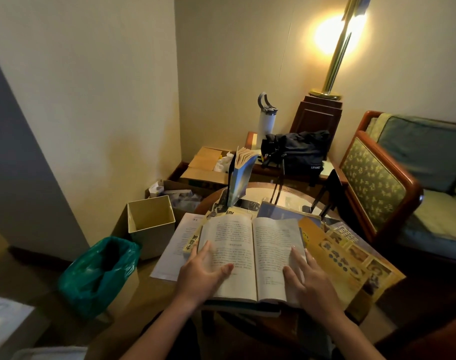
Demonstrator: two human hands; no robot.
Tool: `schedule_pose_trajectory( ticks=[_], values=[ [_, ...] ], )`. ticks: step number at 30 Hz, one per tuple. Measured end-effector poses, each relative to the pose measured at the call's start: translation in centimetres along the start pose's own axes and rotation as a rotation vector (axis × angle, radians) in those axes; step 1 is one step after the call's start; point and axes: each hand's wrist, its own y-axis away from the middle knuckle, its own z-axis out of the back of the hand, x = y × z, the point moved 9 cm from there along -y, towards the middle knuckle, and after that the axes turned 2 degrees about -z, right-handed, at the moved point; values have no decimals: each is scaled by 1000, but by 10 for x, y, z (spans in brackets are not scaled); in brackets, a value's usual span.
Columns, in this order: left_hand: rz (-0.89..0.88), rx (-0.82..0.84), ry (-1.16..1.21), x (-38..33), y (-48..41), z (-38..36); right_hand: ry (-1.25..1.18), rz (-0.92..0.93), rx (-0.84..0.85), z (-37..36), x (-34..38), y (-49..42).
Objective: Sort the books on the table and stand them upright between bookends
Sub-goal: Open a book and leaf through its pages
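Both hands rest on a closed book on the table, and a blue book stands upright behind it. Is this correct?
Not entirely. The head view shows the book lying open, pages up, not closed. The left hand and right hand rest on its pages, and the blue book stands upright behind it.
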Motion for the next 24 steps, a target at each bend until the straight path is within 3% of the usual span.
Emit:
schedule_pose_trajectory(
  ticks=[5,11,17,24],
  values=[
    [-11,-71,29,-1,1,10,-280,-48,-112,22,6,-1],
    [-63,-166,129,-5,2,28,-524,-19,-64,32,13,-8],
    [-146,-199,156,-17,1,37,-425,186,-32,54,56,-7],
    [-90,-75,543,-13,-5,33,-274,214,18,54,102,-1]
  ],
)
